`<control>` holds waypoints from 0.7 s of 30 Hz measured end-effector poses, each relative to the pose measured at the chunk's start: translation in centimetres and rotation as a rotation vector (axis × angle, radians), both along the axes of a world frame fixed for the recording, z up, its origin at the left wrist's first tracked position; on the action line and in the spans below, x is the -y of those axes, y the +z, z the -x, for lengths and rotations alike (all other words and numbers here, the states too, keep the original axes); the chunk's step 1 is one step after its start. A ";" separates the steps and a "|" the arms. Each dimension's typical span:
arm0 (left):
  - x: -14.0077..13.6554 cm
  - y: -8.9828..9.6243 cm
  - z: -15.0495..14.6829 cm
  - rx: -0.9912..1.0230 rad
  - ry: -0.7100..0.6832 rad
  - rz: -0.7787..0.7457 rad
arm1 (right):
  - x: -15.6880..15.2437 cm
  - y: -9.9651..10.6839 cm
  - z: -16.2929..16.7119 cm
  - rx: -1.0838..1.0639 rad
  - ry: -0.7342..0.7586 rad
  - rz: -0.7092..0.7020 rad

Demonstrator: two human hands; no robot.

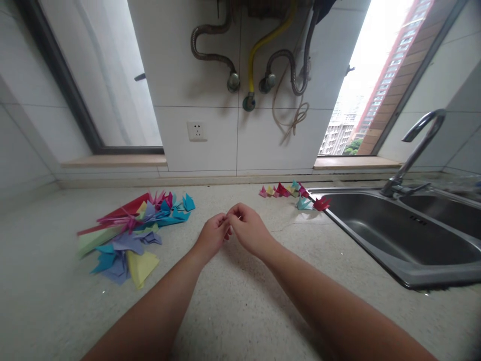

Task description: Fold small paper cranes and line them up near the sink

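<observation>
"What is being seen here?"
"A bare left forearm [161, 301] and bare right forearm [319, 288] are shown, both smoothly tapered!"
"And beyond?"
"The left hand [213, 235] and right hand [250, 228] are bared too."

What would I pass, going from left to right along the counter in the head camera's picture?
Paper pile → left hand → right hand → small folded papers → sink.
</observation>
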State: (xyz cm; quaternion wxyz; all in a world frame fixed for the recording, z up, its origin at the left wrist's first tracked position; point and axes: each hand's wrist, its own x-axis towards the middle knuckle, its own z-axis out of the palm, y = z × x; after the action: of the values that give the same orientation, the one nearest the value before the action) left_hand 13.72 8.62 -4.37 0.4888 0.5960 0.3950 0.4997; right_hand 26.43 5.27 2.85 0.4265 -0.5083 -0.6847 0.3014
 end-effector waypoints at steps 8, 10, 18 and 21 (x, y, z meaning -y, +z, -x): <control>0.6 0.5 0.0 -0.115 -0.019 -0.022 | -2.4 -4.8 -1.4 0.091 -0.008 -0.100; 0.7 0.6 0.0 -0.153 -0.023 -0.029 | -2.8 -5.3 -2.0 0.107 0.005 -0.099; 0.6 -0.1 0.1 -0.178 -0.015 -0.054 | -2.4 -5.4 -1.8 0.105 0.105 -0.081; 0.6 -0.2 0.1 -0.169 -0.005 -0.059 | -2.4 -5.5 -1.6 0.108 0.118 -0.080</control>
State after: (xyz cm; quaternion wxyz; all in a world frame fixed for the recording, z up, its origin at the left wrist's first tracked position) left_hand 13.60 7.98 -4.55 0.4371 0.6513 0.4184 0.4578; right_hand 28.06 7.68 -2.67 0.3901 -0.4654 -0.7470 0.2705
